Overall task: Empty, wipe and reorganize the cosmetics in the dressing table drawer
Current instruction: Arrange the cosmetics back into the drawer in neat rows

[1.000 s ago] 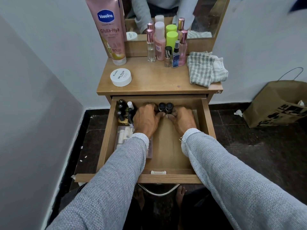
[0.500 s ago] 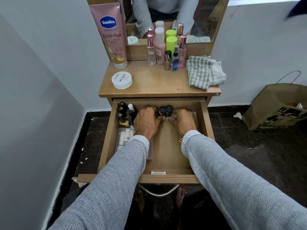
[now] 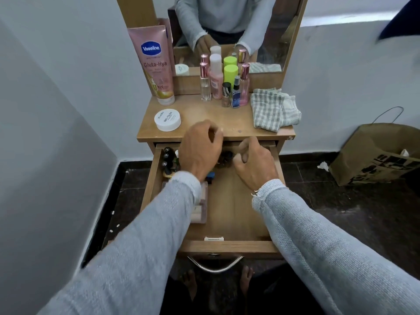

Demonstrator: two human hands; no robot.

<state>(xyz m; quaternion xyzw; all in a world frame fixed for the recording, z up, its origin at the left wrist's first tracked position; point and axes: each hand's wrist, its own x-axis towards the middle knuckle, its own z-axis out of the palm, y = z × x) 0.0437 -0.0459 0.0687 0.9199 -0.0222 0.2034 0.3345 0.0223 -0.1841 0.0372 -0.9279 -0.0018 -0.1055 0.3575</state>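
A person in grey knit sleeves reaches with both hands over the open drawer (image 3: 229,201) of a small wooden dressing bench (image 3: 204,123). The left hand (image 3: 200,148) hovers above the drawer's back left part, its fingers curled loosely; whether they hold anything cannot be told, as the hand is blurred. The right hand (image 3: 254,162) hangs over the drawer's back right part, fingers curled in with the thumb raised, and no object shows in its grip. Between the two hands, at the back of the drawer, sit two dark-capped small bottles (image 3: 225,156), blurred. Along the drawer's left wall stands a row of black-capped nail polish bottles (image 3: 167,159), and nearer the drawer's front on the same side lies a clear case of pale tubes (image 3: 201,205), partly hidden by the left sleeve. Behind the drawer, on the bench top, stand a pink lotion tube (image 3: 156,64), a white round jar (image 3: 167,119), a cluster of perfume and spray bottles (image 3: 223,83) and a folded checked cloth (image 3: 272,110). A brown paper bag (image 3: 372,153) sits on the floor to the right of the drawer.
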